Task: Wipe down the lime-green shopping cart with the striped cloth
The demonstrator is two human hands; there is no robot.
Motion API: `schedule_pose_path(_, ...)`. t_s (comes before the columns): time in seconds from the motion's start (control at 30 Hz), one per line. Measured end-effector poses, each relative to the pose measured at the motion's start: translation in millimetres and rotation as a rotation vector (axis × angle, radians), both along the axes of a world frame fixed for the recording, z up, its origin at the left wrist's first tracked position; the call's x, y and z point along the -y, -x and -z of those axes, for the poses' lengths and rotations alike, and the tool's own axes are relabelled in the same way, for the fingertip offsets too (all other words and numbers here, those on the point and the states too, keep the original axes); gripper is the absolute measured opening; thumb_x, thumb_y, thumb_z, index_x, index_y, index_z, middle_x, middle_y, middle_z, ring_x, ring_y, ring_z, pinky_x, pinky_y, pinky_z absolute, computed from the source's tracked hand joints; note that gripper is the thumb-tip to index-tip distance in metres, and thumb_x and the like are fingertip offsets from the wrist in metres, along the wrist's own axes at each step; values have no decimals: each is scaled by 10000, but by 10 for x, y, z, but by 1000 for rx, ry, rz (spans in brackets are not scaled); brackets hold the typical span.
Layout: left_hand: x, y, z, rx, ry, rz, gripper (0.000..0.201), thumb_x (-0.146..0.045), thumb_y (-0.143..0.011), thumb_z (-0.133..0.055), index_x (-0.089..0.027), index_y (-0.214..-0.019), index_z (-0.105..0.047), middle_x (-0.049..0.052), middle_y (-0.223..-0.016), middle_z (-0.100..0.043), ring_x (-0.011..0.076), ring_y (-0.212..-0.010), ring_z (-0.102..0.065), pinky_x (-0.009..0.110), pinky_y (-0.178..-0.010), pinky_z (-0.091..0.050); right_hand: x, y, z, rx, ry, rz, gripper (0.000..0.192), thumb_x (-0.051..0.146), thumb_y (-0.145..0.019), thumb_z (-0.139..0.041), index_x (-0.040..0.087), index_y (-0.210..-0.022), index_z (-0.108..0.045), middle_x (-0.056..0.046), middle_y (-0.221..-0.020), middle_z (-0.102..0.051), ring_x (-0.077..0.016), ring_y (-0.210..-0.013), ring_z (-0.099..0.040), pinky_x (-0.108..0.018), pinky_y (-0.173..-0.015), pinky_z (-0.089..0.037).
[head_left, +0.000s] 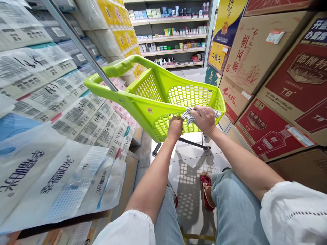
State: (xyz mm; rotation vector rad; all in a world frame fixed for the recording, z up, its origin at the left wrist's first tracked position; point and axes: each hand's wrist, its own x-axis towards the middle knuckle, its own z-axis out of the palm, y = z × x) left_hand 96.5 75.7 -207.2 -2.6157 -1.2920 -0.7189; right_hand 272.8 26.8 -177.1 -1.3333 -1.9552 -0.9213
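White sleeves (293, 214) and my jeans (237, 207) fill the bottom of the view, with one red shoe (206, 190) on the pale tiled floor (189, 153) between my knees. Both my arms reach forward to a lime-green cart (158, 98), which is tipped so that its open basket faces me and its handle points up to the left. My left hand (175, 128) has its fingers curled shut over the basket's near rim, gripping the plastic. My right hand (204, 119) is just beside it on the same rim, fingers bent down and closed on a striped cloth (189, 115), pressing it against the edge; one end of the cloth sticks out past my knuckles to the right. I cannot tell how much of the cloth is bunched under my palm. The cart's dark wheel frame (189, 143) shows below the basket, close to the floor. To my left, stacked packs (58, 112) in printed plastic lean toward me; to my right stand red and brown cartons (286, 88). Shelves (173, 34) of small bottles and boxes close off the far end of the aisle.
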Motion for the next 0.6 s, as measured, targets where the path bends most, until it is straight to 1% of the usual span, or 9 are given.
schedule_pose_path(0.03, -5, -1, 9, 10, 2, 0, 261, -166, -901, -399, -159, -918, -659, 102, -894, -639, 236, -907, -548, 341, -831, -417, 0, 3, -4, -12, -3, 6, 231, 290, -936, -439, 250, -1091, -606, -51, -1142, -625, -196, -974, -488, -351, -827, -271)
schedule_pose_path(0.1, -16, -1, 26, 22, 6, -8, 261, -157, -889, -407, -155, -877, -667, 101, -873, -641, 233, -892, -550, 338, -823, -420, -20, 9, 63, -6, 3, -5, 229, 284, -936, -438, 255, -1087, -607, -48, -1145, -624, -194, -963, -486, -349, -821, -270)
schedule_pose_path(0.23, -33, 0, 30, 2, 1, -16, 242, -132, -849, -439, -150, -779, -670, 105, -859, -647, 234, -878, -558, 336, -828, -428, -89, 13, 337, 61, 21, -32, 231, 249, -937, -428, 279, -1081, -606, -26, -1163, -622, -184, -917, -489, -350, -799, -263)
schedule_pose_path(0.3, -31, 0, 20, -1, -14, -13, 232, -136, -852, -443, -151, -822, -672, 104, -880, -651, 235, -887, -562, 336, -835, -429, -94, 11, 469, 80, 54, -26, 234, 249, -938, -426, 276, -1085, -606, -32, -1161, -621, -185, -909, -491, -352, -791, -262)
schedule_pose_path(0.47, -12, -6, -2, 16, -43, 1, 255, -184, -910, -407, -154, -965, -653, 104, -898, -651, 235, -898, -565, 331, -828, -426, -7, 21, 747, 209, 241, -100, 246, 197, -941, -400, 234, -1047, -620, -52, -1077, -636, -169, -872, -499, -342, -764, -266)
schedule_pose_path(0.53, -6, -9, -6, 11, -43, -8, 256, -178, -914, -401, -155, -987, -646, 103, -901, -649, 236, -896, -563, 332, -825, -422, 11, 32, 813, 232, 254, -93, 246, 189, -942, -394, 227, -1037, -618, -49, -1077, -638, -175, -877, -501, -348, -769, -266)
schedule_pose_path(0.6, -2, -10, -13, 6, -36, -17, 254, -176, -915, -402, -159, -996, -642, 101, -909, -648, 235, -902, -561, 331, -827, -419, 0, 42, 813, 242, 246, -94, 248, 185, -943, -388, 223, -1027, -618, -46, -1087, -639, -178, -879, -501, -349, -765, -263)
